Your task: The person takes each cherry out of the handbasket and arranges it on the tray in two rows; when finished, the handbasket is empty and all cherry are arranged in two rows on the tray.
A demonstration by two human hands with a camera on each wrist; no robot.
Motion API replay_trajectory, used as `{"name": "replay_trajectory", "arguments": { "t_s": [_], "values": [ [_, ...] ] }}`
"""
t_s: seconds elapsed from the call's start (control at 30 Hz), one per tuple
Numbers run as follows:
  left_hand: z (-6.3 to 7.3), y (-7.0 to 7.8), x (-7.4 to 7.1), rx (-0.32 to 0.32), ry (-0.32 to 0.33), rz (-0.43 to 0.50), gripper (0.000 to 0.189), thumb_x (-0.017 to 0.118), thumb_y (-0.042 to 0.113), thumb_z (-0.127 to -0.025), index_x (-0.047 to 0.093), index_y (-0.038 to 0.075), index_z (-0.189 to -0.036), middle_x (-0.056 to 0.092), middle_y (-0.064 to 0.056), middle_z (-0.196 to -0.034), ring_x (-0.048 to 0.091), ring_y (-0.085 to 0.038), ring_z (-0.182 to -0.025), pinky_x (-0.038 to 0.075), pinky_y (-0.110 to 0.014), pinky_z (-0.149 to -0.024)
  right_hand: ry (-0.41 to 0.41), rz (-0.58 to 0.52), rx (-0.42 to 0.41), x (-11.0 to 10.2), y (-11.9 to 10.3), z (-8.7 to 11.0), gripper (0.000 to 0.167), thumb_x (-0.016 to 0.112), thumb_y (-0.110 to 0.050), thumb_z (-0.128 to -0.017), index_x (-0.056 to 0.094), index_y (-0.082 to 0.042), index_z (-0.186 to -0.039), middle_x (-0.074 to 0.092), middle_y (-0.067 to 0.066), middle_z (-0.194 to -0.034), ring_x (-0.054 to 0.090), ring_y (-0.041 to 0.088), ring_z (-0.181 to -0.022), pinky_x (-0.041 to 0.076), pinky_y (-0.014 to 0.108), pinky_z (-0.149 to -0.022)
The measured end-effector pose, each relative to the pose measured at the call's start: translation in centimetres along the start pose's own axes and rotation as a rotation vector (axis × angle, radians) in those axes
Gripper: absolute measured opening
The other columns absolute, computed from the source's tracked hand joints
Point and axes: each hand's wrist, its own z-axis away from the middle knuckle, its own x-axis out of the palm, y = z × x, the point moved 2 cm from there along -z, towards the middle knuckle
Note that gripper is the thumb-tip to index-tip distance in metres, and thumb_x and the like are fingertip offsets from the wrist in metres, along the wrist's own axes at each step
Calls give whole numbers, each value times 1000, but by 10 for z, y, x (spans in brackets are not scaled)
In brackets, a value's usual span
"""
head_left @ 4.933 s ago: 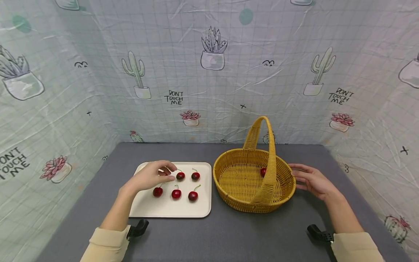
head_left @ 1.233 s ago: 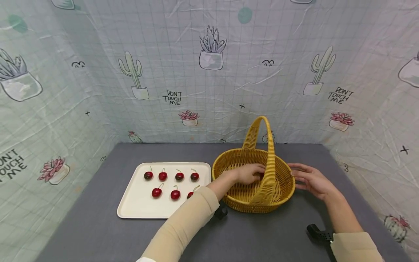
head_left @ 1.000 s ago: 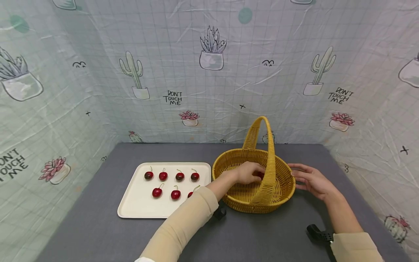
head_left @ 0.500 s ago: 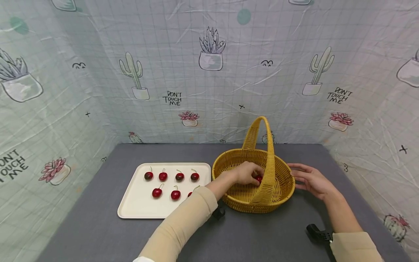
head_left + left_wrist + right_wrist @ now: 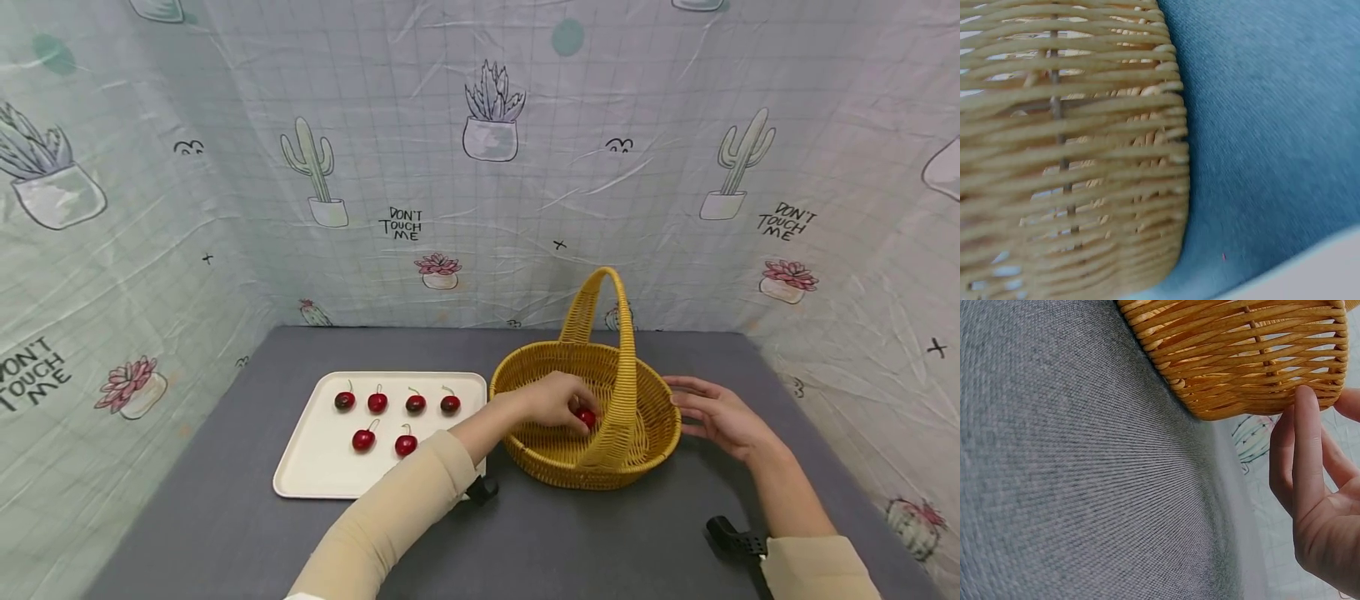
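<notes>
In the head view my left hand (image 5: 561, 400) reaches into the yellow wicker basket (image 5: 543, 462), passing to the left of its tall handle. A red cherry (image 5: 587, 418) is pinched between its thumb and fingers, partly covered by them. My right hand (image 5: 723, 419) touches the basket's right rim with fairly straight fingertips; in the right wrist view a finger (image 5: 1308, 444) rests against the weave. Several dark red cherries with stems, such as one cherry (image 5: 363, 440), lie in two rows on the cream tray (image 5: 311, 467). The left wrist view shows only basket weave (image 5: 1085, 156) and cloth.
The grey tabletop (image 5: 570, 542) extends in front of the tray and basket. A printed cloth backdrop (image 5: 375, 167) encloses the back and sides. The left sleeve (image 5: 390, 508) crosses the tray's front right corner, hiding part of it.
Earlier my left hand was over the tray, at a cherry in the back row; then it went into the basket. Lately it has drawn slightly left with a cherry. The right hand stays put.
</notes>
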Motion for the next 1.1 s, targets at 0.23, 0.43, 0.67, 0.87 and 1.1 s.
{"name": "replay_trajectory", "arguments": {
  "t_s": [0.23,0.43,0.67,0.87,1.1],
  "values": [
    [25,0,-14,34,114,35,31,82,17,-90,76,10,-120,64,1,-110,63,-9,-94,50,-16,-78,-6,0,-3,0,-2,-1,48,58,-17,-107,45,-5,-152,66,-10,-122,69,13,-107,58,38,-87],
    [41,-7,-22,36,211,75,34,82,16,-90,75,6,-122,64,0,-109,63,-10,-94,51,-18,-80,-2,0,-1,-1,-3,-1,47,58,-17,-107,46,-7,-151,66,-10,-121,69,13,-106,58,38,-86],
    [65,-14,-28,33,345,35,33,82,13,-90,75,7,-122,64,-2,-113,61,-12,-97,51,-21,-82,-8,-8,-1,-1,0,-1,45,56,-15,-108,46,-7,-151,68,-9,-120,69,13,-106,58,38,-86],
    [83,-12,-32,46,443,50,32,81,11,-90,74,6,-121,63,-2,-113,61,-12,-95,52,-24,-81,-8,-15,2,-1,0,0,41,57,-15,-108,50,-10,-148,68,-9,-120,69,13,-106,58,37,-86],
    [102,-9,-34,19,500,144,33,82,9,-89,74,6,-120,62,-1,-113,64,-14,-101,54,-24,-86,-6,-1,12,-1,-1,0,45,57,-17,-107,47,-9,-151,67,-10,-120,68,12,-107,58,38,-87]
  ]
}}
